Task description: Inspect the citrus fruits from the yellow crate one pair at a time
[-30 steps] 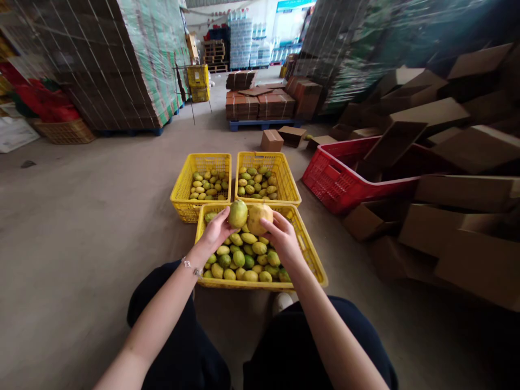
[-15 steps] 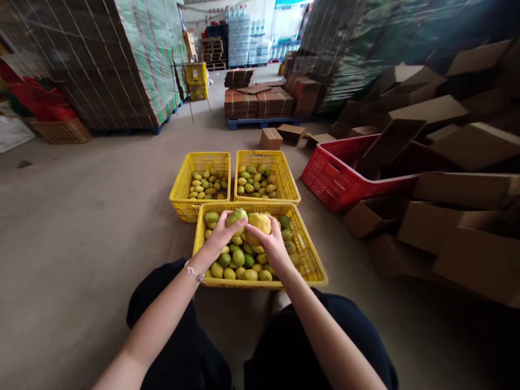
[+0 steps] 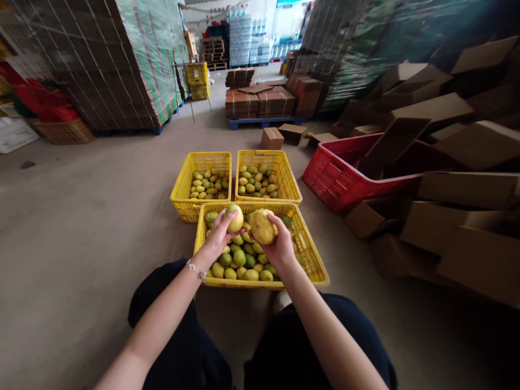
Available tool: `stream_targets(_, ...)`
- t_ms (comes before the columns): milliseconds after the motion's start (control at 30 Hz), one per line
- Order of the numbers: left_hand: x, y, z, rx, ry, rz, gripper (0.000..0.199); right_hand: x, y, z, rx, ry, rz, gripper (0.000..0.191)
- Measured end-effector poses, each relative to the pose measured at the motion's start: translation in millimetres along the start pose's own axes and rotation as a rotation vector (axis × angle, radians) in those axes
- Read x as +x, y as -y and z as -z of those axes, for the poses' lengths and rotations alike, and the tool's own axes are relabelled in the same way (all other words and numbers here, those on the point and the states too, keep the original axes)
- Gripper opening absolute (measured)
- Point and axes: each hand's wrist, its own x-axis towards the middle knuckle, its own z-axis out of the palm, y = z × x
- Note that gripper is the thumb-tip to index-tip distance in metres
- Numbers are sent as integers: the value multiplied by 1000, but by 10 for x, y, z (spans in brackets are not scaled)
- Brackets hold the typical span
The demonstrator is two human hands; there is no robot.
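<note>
Fingers [image 3: 232, 214] gripping fruit [image 3: 264, 226] (one per hand), yellow crate [image 3: 312, 265] of fruit below

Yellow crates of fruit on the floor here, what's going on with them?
Someone's left hand holds a greenish-yellow fruit, the right hand a yellower, blotchy fruit. Both are above the near crate of similar fruit. Two more yellow crates, left and right, stand just beyond, partly filled.

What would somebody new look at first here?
Probably the two round yellowish fruits, one in the left hand and one in the right hand, above the big yellow plastic crate of fruit. Next, the bright red plastic crate on the right, beside tumbled brown cardboard boxes.
</note>
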Motion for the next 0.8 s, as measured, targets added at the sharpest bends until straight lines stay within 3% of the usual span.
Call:
stream_targets(133,-13,-36,-25,-173,12,242,33,10,-3,23,16,-87,-6,24)
stream_targets(233,13,-53,-19,-351,33,375,37,37,-11,57,6,-74,-29,29)
stream_targets(533,18,-76,4,-307,43,344,22,191,-129,142,71,-211,-64,17)
stream_targets(800,-45,-160,-45,-305,-54,321,21,56,-31,97,125,-25,-132,27)
